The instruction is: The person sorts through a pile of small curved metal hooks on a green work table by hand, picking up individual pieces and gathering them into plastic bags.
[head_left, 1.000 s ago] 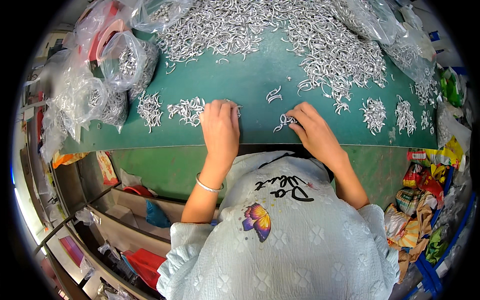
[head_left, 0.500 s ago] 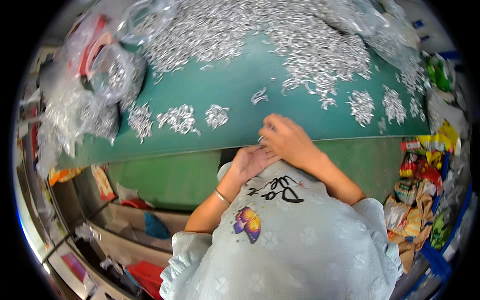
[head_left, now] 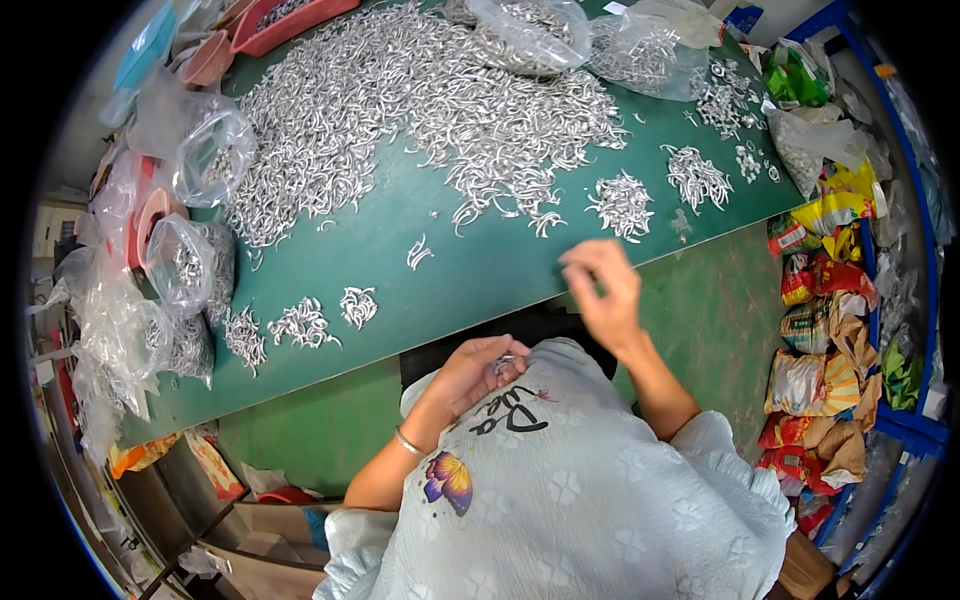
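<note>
My left hand (head_left: 478, 374) is palm up in front of my shirt, fingers curled round a few small silvery metal pieces (head_left: 507, 362), partly hidden by the fingers. Over the table's near edge, my right hand (head_left: 607, 292) is raised with bent fingers and the thumb apart; nothing shows between them, though the fingertips are slightly blurred. Nearest it on the green table (head_left: 480, 285) is a small heap of curved silvery pieces (head_left: 620, 205). A few loose curved pieces (head_left: 419, 252) lie left of that hand. The large pile (head_left: 330, 130) of similar pieces spreads across the far side.
Small heaps (head_left: 305, 325) sit along the table's near left edge, with another heap (head_left: 697, 178) at the right. Clear plastic bags (head_left: 180, 265) of metal pieces crowd the left; more bags (head_left: 650, 55) stand far right. A blue shelf (head_left: 905, 430) with colourful packages is at the right.
My right hand has parted from my left and moved right, over the table's edge. The left hand has curled round small pieces. The whole view has turned and shifted.
</note>
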The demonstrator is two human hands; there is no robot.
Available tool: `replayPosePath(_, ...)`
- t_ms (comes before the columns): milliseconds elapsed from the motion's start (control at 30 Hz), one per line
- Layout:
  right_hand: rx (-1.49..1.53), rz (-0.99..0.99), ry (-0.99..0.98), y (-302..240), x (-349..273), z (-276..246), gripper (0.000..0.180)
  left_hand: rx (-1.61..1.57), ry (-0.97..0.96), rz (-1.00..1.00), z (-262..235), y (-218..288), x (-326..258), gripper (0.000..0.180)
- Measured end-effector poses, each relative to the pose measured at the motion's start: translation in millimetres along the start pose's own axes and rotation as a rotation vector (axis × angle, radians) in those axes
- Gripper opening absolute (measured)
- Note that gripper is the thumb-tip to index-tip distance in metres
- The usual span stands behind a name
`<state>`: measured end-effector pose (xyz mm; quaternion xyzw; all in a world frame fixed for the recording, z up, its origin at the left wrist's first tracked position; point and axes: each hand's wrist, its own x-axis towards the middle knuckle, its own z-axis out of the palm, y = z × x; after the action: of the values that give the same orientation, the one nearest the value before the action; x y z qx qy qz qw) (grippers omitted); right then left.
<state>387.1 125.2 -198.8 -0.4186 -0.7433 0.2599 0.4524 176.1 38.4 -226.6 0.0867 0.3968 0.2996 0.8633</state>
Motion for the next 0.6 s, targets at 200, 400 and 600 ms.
replayPosePath(200, 0.017, 0.196, 0.273, 74.0, 26.7, -56.6, 0.022, -0.011, -0.064, 0.533, 91.8, 43.1, 66.3, 0.037)
replayPosePath(400, -0.016, 0.216, 0.163, 92.6, 45.5, -64.7, 0.030, 0.527, 0.408, 1.192, 141.6, 65.0, 166.8, 0.035)
replayPosePath(600, 0.011, 0.217, -0.084, 90.0, 51.5, -76.5, 0.037, 0.655, 0.356, 1.293, 144.0, 55.8, 167.7, 0.033)
